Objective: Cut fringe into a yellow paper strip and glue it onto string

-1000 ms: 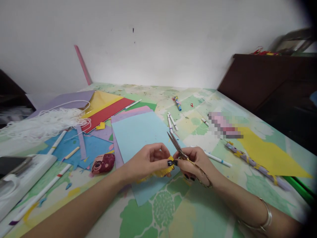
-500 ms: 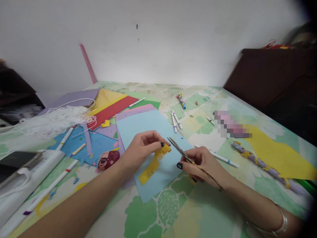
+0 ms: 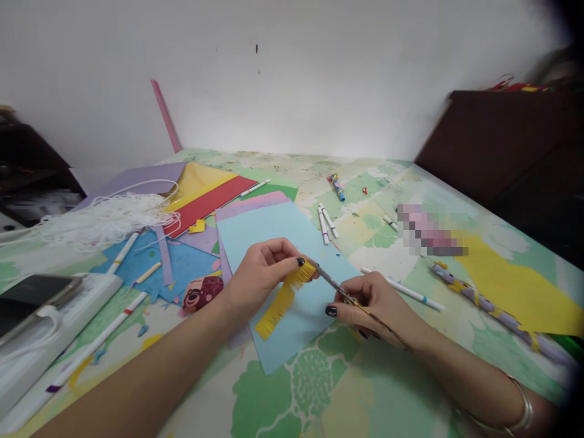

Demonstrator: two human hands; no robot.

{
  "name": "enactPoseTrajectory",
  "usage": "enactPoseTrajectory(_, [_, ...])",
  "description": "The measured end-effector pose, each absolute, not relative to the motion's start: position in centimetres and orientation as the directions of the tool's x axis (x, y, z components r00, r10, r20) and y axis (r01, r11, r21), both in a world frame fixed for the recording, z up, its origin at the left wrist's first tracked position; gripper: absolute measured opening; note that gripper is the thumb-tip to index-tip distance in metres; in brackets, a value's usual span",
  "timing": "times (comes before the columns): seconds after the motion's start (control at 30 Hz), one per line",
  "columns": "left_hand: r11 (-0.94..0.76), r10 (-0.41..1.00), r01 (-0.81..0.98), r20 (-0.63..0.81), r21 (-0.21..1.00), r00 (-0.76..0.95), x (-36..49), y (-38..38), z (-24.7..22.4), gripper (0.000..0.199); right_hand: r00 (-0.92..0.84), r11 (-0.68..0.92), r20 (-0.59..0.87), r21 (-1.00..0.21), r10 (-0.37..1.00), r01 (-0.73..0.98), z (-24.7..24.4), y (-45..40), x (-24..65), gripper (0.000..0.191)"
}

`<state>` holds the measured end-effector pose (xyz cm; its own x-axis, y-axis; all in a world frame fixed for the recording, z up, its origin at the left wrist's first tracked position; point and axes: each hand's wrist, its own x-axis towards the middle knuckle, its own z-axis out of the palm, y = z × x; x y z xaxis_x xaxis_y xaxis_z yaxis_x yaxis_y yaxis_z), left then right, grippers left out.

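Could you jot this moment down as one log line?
left hand: pinching fringed yellow strip | right hand: holding scissors, tips at strip's upper end | beneath: light-blue sheet

The yellow paper strip (image 3: 277, 305), its edge cut into fine fringe, slants below the frame's centre, curving toward its upper right end. Metal scissors (image 3: 338, 288), right of centre, point up-left, 2 blades close together, tips beside that end.
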<state>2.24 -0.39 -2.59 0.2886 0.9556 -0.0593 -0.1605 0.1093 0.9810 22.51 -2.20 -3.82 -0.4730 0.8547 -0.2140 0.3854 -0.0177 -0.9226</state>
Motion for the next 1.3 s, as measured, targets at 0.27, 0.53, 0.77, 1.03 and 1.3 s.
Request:
enactPoseTrajectory(0.27, [0.088, 0.96, -0.164, -0.04, 0.983, 0.278, 1.92, -0.11, -3.04, 0.01, -0.464, 0.009, -0.211, -0.904, 0.861, 0.427, -3.62, -2.01, 22.4, 0.03])
enactPoseTrajectory(0.53, [0.095, 0.963, -0.136, -0.057, 0.986, 0.263, 2.18, -0.28, -2.83, 0.01, -0.459, -0.023, -0.227, -0.912, 0.859, 0.41, -3.85, -1.79, 22.38, 0.033])
enactPoseTrajectory(0.77, [0.088, 0.96, -0.132, -0.049, 0.987, 0.274, 2.04, 0.02, -3.18, 0.011, -0.464, -0.021, -0.226, -0.913, 0.857, 0.407, -3.75, -1.77, 22.4, 0.033])
enactPoseTrajectory(1.03, [0.13, 0.959, -0.17, -0.08, 0.977, 0.273, 2.33, -0.2, -3.07, 0.013, -0.469, -0.024, -0.231, -0.913, 0.852, 0.406, -4.15, -1.69, 22.56, 0.034])
enactPoseTrajectory(1.3, [0.105, 0.959, -0.142, -0.063, 0.984, 0.275, 2.24, -0.07, -3.13, 0.012, -0.478, 0.014, -0.209, -0.907, 0.853, 0.421, -4.28, -1.59, 22.71, 0.036])
